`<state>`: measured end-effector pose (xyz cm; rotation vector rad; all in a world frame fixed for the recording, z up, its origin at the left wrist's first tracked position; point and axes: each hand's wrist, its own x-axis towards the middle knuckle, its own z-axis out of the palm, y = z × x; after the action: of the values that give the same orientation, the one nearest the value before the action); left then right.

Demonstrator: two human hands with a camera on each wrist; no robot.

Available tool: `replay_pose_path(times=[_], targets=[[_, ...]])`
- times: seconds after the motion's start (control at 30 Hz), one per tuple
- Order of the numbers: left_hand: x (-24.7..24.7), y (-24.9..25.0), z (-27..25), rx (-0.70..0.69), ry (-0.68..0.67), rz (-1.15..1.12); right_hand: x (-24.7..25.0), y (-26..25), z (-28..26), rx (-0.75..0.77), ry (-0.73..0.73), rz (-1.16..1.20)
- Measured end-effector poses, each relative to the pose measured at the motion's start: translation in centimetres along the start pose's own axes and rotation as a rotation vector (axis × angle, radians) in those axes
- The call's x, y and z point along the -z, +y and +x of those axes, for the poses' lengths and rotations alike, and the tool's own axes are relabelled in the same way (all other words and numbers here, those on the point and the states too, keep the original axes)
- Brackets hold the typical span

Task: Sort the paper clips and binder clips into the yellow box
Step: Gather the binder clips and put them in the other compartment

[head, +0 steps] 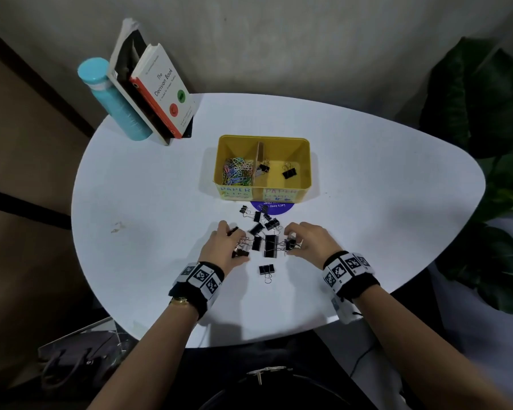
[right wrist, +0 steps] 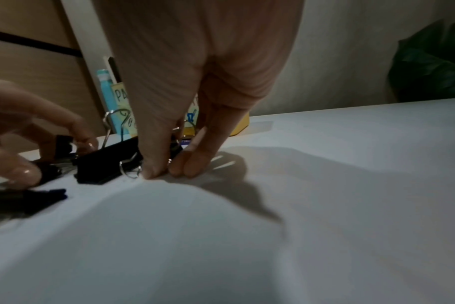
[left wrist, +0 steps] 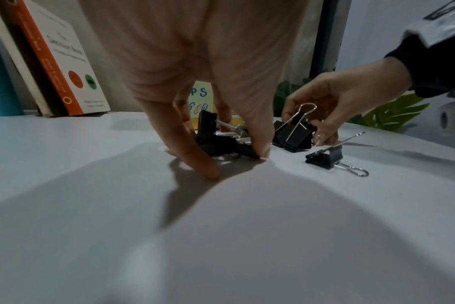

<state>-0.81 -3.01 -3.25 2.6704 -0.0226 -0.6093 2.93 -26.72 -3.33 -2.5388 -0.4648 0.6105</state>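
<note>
My right hand (head: 304, 241) pinches a small binder clip (head: 290, 244) between thumb and fingertips, low on the counter (head: 382, 179). My left hand (head: 224, 245) curls its grip round several clips (left wrist: 216, 142) gathered under the fingers. Loose binder clips (head: 264, 232) lie between the hands, one apart at 6 o'clock (head: 267, 270). The yellow box (head: 305, 173) stands at 12 o'clock from the hands; paper clips (head: 237, 171) fill its left compartment, and two binder clips (head: 289, 172) lie in the right.

To do this well, I judge each pinch should close on a clip's black body, not its wire handles, then carry over the divider's right side.

The head view alone shows the compartments. The left wrist view shows the right thumb and fingers round a clip with raised handles. The right wrist view shows fingertips pressed together at the counter.
</note>
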Motion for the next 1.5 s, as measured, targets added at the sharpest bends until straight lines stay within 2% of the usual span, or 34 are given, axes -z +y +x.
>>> replay_pose_path(times=[0.13,0.3,0.4,0.53,0.63,0.73,0.77,0.83,0.9,1.0,1.1,1.17,1.2,1.3,1.37,1.43,1.5], targets=[[0.3,-0.3,-0.4,0.040,0.039,-0.046,0.5,0.2,-0.1,-0.082,0.155,0.152],[0.3,-1.2,-0.4,0.021,0.136,-0.147,3.6,-1.3,-0.2,-0.077,0.307,0.250],[0.4,-1.7,-0.2,0.019,0.158,-0.276,6.2,-2.6,0.5,-0.035,0.407,0.322],[1.3,-1.7,-0.4,0.132,0.178,-0.544,9.0,-3.4,2.9,-0.081,0.595,0.462],[2.9,-0.2,-0.6,0.151,0.204,-0.772,9.6,-3.4,4.1,-0.148,0.552,0.458],[5.7,3.0,0.1,0.087,0.237,-0.868,8.7,-3.7,3.6,-0.168,0.540,0.219],[6.7,4.2,0.8,0.050,0.277,-0.862,8.0,-3.8,3.2,-0.178,0.488,0.155],[8.3,6.6,2.7,-0.043,0.373,-0.776,5.9,-3.8,2.3,-0.214,0.303,0.083],[9.7,8.7,4.8,-0.120,0.402,-0.619,3.7,-3.6,1.8,-0.229,0.153,0.039],[10.7,9.8,6.5,-0.180,0.377,-0.387,1.6,-3.5,2.2,-0.207,0.060,0.014],[10.0,8.4,5.4,-0.179,0.439,-0.296,1.0,-3.7,3.0,-0.159,-0.007,-0.066],[8.5,6.5,3.6,-0.157,0.371,-0.239,0.7,-3.8,3.5,-0.148,-0.077,-0.141],[7.7,5.5,2.6,-0.097,0.278,-0.169,0.5,-3.9,3.7,-0.149,-0.112,-0.172],[5.0,2.2,0.4,0.228,-0.039,0.010,-0.3,-4.2,4.1,-0.160,-0.137,-0.227],[3.7,0.7,-0.1,0.364,-0.174,-0.141,-0.9,-4.4,4.1,-0.152,-0.083,-0.189],[2.7,0.7,0.0,0.361,-0.190,-0.308,-1.5,-4.5,4.0,-0.145,-0.044,-0.147],[1.9,2.0,0.4,0.304,-0.138,-0.236,-1.9,-4.6,3.7,-0.138,-0.020,-0.139]])
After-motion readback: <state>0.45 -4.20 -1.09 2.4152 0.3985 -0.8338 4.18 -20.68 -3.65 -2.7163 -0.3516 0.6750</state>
